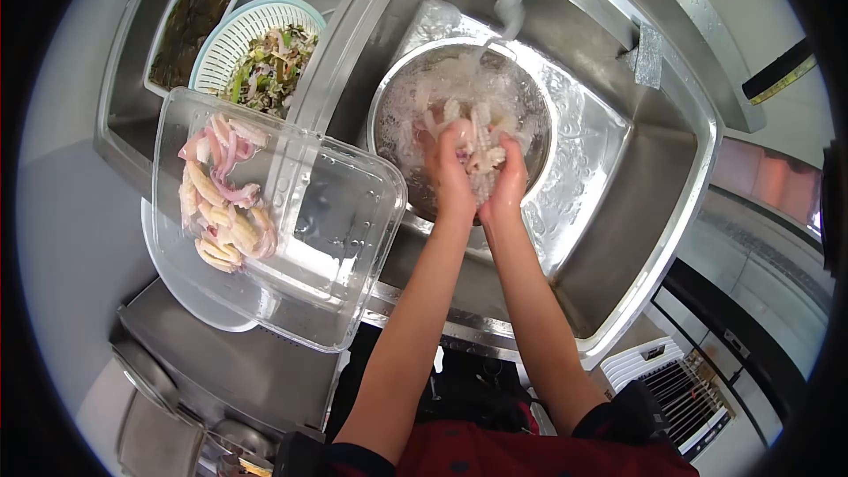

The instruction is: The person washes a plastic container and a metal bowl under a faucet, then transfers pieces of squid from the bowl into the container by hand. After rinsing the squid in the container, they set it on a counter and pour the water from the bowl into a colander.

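Note:
Both my hands are cupped together over a steel bowl (389,102) standing in the right basin of a sink. My left hand (450,163) and my right hand (508,178) hold a clump of pale squid pieces (484,152) between them. Water (512,9) runs from above into the bowl, which is full of foamy water and more squid pieces. To the left, a clear plastic container (344,230) rests tilted across the sink divider, with several cut squid pieces (221,199) in its left end.
A pale green colander (231,31) with mixed vegetable strips sits in the left basin. Behind it is a white tray of dark seaweed (196,9). A white plate (181,287) lies under the clear container. The steel sink rim (698,150) runs along the right.

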Demonstrator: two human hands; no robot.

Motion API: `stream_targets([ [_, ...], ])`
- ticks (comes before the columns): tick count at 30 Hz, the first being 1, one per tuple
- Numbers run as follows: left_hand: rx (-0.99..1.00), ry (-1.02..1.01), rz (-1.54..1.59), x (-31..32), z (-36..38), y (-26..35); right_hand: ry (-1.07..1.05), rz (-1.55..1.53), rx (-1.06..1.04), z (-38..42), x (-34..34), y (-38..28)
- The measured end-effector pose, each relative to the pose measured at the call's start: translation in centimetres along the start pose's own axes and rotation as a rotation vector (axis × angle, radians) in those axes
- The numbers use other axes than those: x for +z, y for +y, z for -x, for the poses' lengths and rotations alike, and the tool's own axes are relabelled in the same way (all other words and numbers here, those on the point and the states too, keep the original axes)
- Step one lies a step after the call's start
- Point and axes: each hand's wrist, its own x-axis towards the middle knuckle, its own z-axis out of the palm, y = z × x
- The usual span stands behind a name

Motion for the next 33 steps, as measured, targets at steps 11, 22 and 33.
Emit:
stream_targets([
  [11, 0.113, -0.402, 0.090, 2.5, 11.1, 8.0, -0.141, 0.114, -0.268, 12.0, 4.8, -6.8],
  [22, 0.435, -0.078, 0.218, -5.8, 12.1, 20.1, -0.584, 0.417, -0.124, 18.2, 13.2, 1.7],
  [33, 0.257, 0.018, -0.260, -15.3, 8.1, 25.6, -0.806, 1.215, -0.308, 13.3, 13.5, 2.2],
])
